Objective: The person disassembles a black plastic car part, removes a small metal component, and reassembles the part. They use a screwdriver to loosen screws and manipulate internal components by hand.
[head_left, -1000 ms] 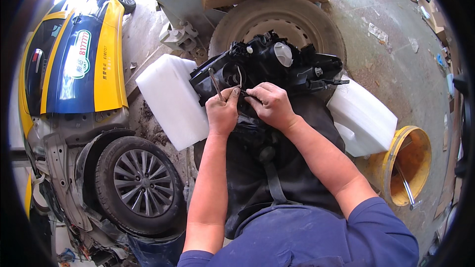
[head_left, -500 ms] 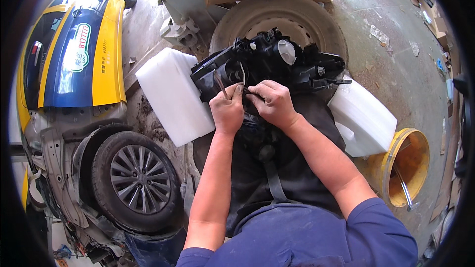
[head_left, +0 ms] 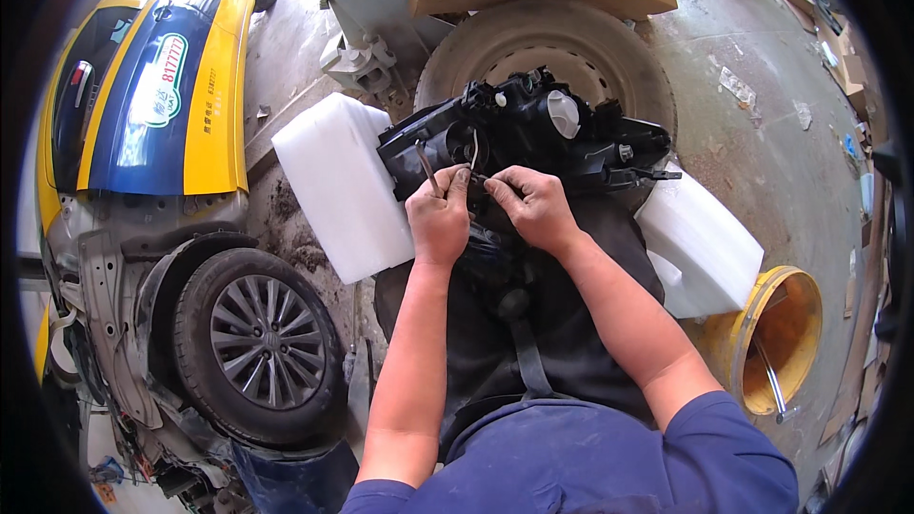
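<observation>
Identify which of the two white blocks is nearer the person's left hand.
The white block on the picture's left, close to the left hand; the other white block lies beyond the right hand, by the yellow bucket.

The left hand (head_left: 439,227) grips a thin rod (head_left: 426,164) that slants up from its fingers, its fingertips at the lower end of a pale wire (head_left: 474,148). Just beside them, the right hand (head_left: 535,209) pinches a small dark piece (head_left: 483,177), too small to make out. Both work at the near edge of a black housing (head_left: 528,138), set between a left foam block (head_left: 338,190) and a right foam block (head_left: 700,247). Toward the right edge of the floor (head_left: 762,162) is a yellow bucket (head_left: 750,352); toward its left edge, a blue-and-yellow car (head_left: 143,148).
</observation>
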Tool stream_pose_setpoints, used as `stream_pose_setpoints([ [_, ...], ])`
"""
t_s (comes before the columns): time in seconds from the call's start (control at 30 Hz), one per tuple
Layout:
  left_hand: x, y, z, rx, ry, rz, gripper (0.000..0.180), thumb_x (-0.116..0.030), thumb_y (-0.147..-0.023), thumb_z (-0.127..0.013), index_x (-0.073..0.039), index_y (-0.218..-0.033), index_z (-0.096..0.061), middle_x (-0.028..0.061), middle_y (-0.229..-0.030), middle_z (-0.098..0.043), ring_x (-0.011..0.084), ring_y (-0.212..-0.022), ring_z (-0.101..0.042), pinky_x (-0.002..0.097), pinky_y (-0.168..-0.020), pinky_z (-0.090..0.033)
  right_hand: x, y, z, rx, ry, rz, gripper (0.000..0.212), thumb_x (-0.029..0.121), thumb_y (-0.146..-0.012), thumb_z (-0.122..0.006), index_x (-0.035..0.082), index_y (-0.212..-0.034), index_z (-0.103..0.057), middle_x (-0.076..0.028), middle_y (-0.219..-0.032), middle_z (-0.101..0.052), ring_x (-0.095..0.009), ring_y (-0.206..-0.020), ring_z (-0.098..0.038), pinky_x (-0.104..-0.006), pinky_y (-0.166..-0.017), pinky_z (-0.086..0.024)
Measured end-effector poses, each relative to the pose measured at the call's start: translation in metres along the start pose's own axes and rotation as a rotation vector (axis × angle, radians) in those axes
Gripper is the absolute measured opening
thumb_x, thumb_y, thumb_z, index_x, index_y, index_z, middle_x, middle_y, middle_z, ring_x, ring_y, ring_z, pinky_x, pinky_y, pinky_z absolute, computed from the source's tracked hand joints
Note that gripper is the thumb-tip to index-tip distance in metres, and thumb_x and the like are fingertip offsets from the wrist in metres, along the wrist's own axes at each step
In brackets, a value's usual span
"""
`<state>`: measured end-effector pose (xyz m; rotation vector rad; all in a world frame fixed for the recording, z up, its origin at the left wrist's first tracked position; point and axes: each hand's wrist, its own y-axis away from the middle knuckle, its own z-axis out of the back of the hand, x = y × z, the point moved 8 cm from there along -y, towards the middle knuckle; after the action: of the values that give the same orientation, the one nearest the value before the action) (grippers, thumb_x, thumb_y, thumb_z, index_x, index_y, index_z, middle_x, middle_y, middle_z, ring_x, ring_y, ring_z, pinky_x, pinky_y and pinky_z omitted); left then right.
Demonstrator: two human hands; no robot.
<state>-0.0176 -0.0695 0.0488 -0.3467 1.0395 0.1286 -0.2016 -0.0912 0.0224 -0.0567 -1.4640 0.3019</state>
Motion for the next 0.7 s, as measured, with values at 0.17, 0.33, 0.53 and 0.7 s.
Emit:
stream_pose_setpoints([
  [0.17,-0.016,-0.004,-0.003,0.05,-0.157,-0.16,0.02,-0.012,-0.113,-0.072,0.001,-0.124,-0.084,0.0157,-0.099,-0.084,0.0243,-0.086,-0.08,0.0376,-0.081,-0.061,-0.013,-0.001,-0.004,0.038,-0.065,-0.087,0.019,0.016,-0.109,-0.079,-0.003,-0.109,-0.08,-0.02,-0.086,-0.078,-0.02,-0.073,-0.07,-0.0358,-0.071,-0.057],
  [0.33,-0.021,-0.003,-0.009,0.09,-0.245,-0.199,0.019,-0.007,-0.111,-0.072,0.001,-0.124,-0.083,0.0211,-0.103,-0.082,0.0342,-0.091,-0.081,0.042,-0.083,-0.062,-0.018,-0.001,-0.004,0.069,-0.064,-0.13,0.019,0.014,-0.11,-0.077,-0.004,-0.109,-0.079,-0.021,-0.087,-0.077,-0.022,-0.073,-0.072,-0.0375,-0.07,-0.057],
  [0.53,-0.018,-0.002,-0.018,0.098,-0.236,-0.201,0.017,-0.004,-0.109,-0.072,0.002,-0.121,-0.082,0.0195,-0.095,-0.079,0.0311,-0.08,-0.08,0.0408,-0.073,-0.06,-0.017,0.0,-0.001,0.06,-0.043,-0.116,0.018,0.013,-0.109,-0.076,-0.005,-0.105,-0.077,-0.025,-0.088,-0.075,-0.033,-0.073,-0.072,-0.0406,-0.07,-0.057],
  [0.7,-0.02,0.001,-0.022,0.101,-0.225,-0.221,0.013,-0.001,-0.106,-0.068,0.002,-0.113,-0.079,0.0207,-0.089,-0.072,0.0449,-0.084,-0.072,0.0504,-0.075,-0.058,-0.017,-0.002,-0.002,0.041,-0.022,-0.104,0.018,0.012,-0.109,-0.075,-0.005,-0.102,-0.076,-0.027,-0.088,-0.074,-0.037,-0.074,-0.072,-0.0419,-0.07,-0.057],
])
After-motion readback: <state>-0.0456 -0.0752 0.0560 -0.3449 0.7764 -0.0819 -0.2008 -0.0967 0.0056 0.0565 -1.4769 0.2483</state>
